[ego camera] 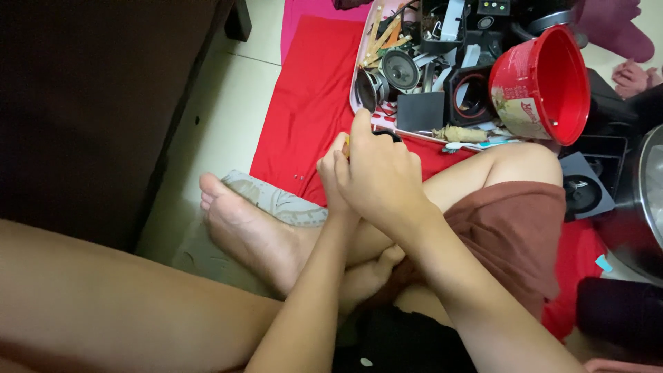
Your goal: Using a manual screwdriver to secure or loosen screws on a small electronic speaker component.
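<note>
- Right hand [380,173]: seen from the back, fingers curled round a small dark object [387,135] that shows only as a black edge beyond the knuckles; index finger raised toward the tray. The hand is closed on it.
- Left hand [333,173]: tucked directly behind and against the right hand, mostly hidden; fingers bent, a sliver of yellow visible at their tips. What it grips, or whether it grips anything, cannot be told.
- Small dark object: held above the red cloth, just short of the tray's near edge; kind not discernible.
- Tray [358,62]: pale, shallow, the landmark for all entries. Contents: round loudspeaker cones [400,69], black plastic housings, pale wooden sticks, loose wiring.
- Red plastic bucket [542,83]: tipped on its side at the tray's right end, mouth facing right.
- Red cloth [311,90]: spread beneath the tray and to its left, reaching the person's legs.
- Bare foot [238,221]: near side of the tray, well apart from it, resting on a grey cloth, legs crossed.
- Brown shorts [514,235]: near side of the tray, over the right thigh.
- Metal pot [646,207]: to the right of the tray, partly out of frame.
- Dark furniture panel [90,103]: far left of the tray, across pale floor tiles.
</note>
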